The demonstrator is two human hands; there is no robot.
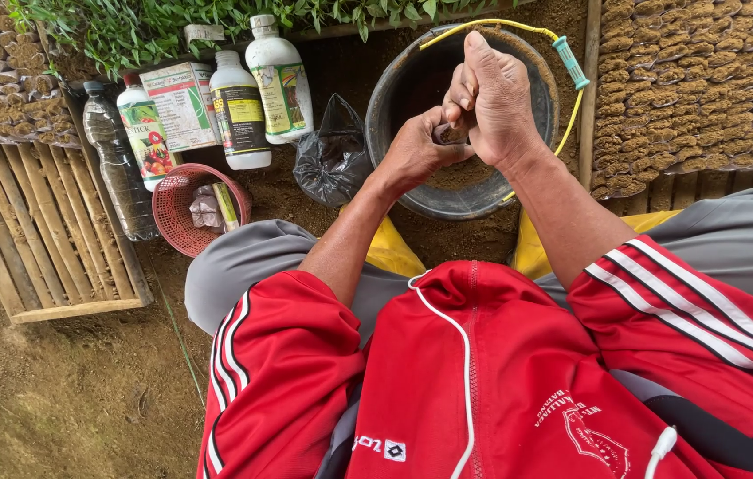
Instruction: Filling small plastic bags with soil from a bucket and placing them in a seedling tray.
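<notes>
My hands (470,120) work over the round black soil-filled bucket (403,93), its yellow wire handle (572,115) arching at right. A crumpled black plastic bag (332,155) and white plastic bottles (257,93) crowd the left; bare earth (84,399) lies open beyond my left knee.

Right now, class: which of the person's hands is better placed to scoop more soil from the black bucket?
Probably the left hand: it sits lower, nearer the soil in the black bucket. The right hand is higher, wrapped over the small brown object both hold.
</notes>
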